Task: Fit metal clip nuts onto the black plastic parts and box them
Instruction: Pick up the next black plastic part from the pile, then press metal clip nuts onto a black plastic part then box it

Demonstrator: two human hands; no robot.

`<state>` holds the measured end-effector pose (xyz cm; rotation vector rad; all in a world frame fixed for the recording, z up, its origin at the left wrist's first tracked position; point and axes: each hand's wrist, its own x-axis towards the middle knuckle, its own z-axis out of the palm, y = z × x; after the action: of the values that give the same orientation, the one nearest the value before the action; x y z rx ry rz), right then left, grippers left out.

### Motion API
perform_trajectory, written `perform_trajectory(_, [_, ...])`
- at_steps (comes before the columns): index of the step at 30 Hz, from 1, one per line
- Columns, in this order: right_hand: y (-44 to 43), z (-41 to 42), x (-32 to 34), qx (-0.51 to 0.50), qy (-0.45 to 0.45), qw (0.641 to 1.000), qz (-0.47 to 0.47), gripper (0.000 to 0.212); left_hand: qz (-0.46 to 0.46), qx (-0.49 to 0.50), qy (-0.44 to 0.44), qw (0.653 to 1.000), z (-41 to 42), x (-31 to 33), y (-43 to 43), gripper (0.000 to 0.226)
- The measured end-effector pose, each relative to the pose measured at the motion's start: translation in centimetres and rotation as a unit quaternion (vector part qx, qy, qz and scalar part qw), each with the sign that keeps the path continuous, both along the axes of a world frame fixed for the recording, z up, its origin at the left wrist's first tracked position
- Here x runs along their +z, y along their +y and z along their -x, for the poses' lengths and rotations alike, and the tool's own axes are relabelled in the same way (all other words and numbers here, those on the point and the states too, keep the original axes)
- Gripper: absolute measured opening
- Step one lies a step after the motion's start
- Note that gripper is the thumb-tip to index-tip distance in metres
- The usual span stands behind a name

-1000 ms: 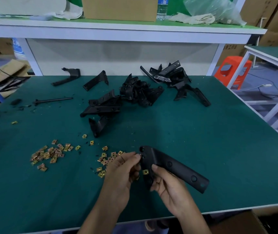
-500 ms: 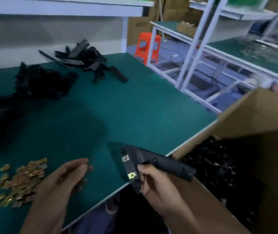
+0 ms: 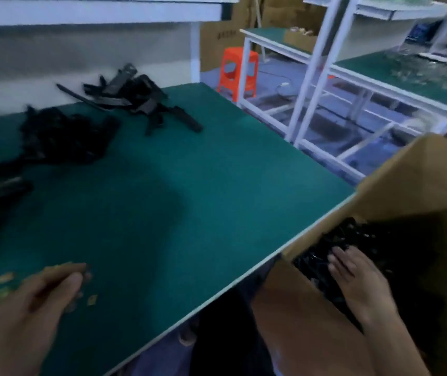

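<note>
My right hand [image 3: 352, 270] lies flat, fingers straight, on the angular, glossy black plastic parts [image 3: 358, 234] under it, with the brown cardboard box [image 3: 420, 180] around it. Best to lay pieces in gently so the fitted clips stay seated. My left hand [image 3: 35, 299] is blurred just beside the small brassy metal clip nuts [image 3: 92, 299]; I cannot tell its grip.

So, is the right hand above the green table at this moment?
No, the right hand is inside the cardboard box beside the table, its fingers straight over the black parts there.
</note>
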<state>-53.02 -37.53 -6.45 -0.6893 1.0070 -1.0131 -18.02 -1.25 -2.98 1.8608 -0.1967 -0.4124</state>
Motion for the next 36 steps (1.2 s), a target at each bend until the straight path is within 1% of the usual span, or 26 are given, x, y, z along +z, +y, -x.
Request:
perform_trajectory(1, [1.3,-1.5,0.9,0.025,0.010,0.999,0.025,0.044,-0.008,0.019,-0.048,0.999,-0.1,0.5,0.7,0.018])
perform_trajectory(2, [2.6,-3.6,2.1,0.082,0.039,0.995,0.049,0.043,-0.037,0.052,-0.090,0.994,-0.7,1.2,1.3,0.015])
perform_trajectory(4, [5.7,-8.1,4.3,0.167,0.076,0.978,0.102,0.032,-0.076,0.095,-0.166,0.978,-2.4,3.2,2.1,0.014])
perform_trajectory(6, [9.6,-13.1,5.9,0.254,0.058,0.954,0.152,0.026,-0.129,0.115,-0.214,0.961,-5.6,4.2,2.9,0.014])
perform_trajectory(7, [11.3,-15.4,6.0,0.284,0.056,0.940,0.179,0.025,-0.168,0.124,-0.226,0.952,-7.3,4.3,3.2,0.017])
perform_trajectory(9, [14.8,-19.4,5.9,0.351,0.040,0.910,0.218,0.027,-0.260,0.119,-0.257,0.923,-10.2,3.6,3.6,0.035])
perform_trajectory(11, [17.5,-22.6,5.5,0.408,0.047,0.876,0.251,0.036,-0.318,0.129,-0.266,0.901,-12.5,3.3,3.3,0.053])
perform_trajectory(13, [19.5,-24.7,4.6,0.441,0.084,0.846,0.288,0.039,-0.329,0.146,-0.257,0.897,-14.9,3.1,3.2,0.066])
perform_trajectory(15, [20.6,-25.6,3.5,0.453,0.139,0.811,0.342,0.036,-0.341,0.162,-0.200,0.904,-17.4,3.1,3.6,0.073])
perform_trajectory(16, [20.9,-25.7,3.0,0.458,0.162,0.795,0.363,0.034,-0.350,0.159,-0.168,0.908,-18.5,3.2,4.0,0.072])
perform_trajectory(17, [20.9,-25.7,2.7,0.459,0.171,0.788,0.372,0.032,-0.359,0.147,-0.149,0.910,-19.4,3.4,4.3,0.069])
perform_trajectory(19, [20.7,-25.6,2.5,0.454,0.170,0.795,0.364,0.032,-0.359,0.108,-0.160,0.913,-20.5,3.7,4.7,0.059])
perform_trajectory(22, [20.2,-25.8,2.2,0.445,0.156,0.809,0.352,0.037,-0.331,0.037,-0.171,0.927,-20.2,4.1,4.7,0.049])
perform_trajectory(24, [20.2,-25.9,2.1,0.451,0.158,0.804,0.355,0.035,-0.346,0.004,-0.189,0.919,-19.6,3.7,5.1,0.039])
perform_trajectory(27, [20.3,-26.0,1.8,0.452,0.166,0.799,0.359,0.032,-0.374,-0.020,-0.206,0.904,-18.4,2.8,5.8,0.047])
perform_trajectory(29, [20.4,-26.0,1.8,0.445,0.162,0.803,0.362,0.029,-0.381,-0.025,-0.214,0.899,-17.5,2.8,5.7,0.036])
perform_trajectory(31, [20.4,-26.2,1.8,0.443,0.154,0.807,0.359,0.028,-0.349,-0.022,-0.234,0.907,-16.4,3.2,5.1,0.023])
perform_trajectory(34, [20.4,-26.3,1.8,0.441,0.154,0.808,0.360,0.031,-0.269,-0.046,-0.286,0.918,-14.5,4.3,3.4,0.020])
perform_trajectory(36, [20.4,-26.3,1.9,0.441,0.155,0.808,0.359,0.034,-0.240,-0.055,-0.268,0.931,-13.3,5.2,2.2,0.013])
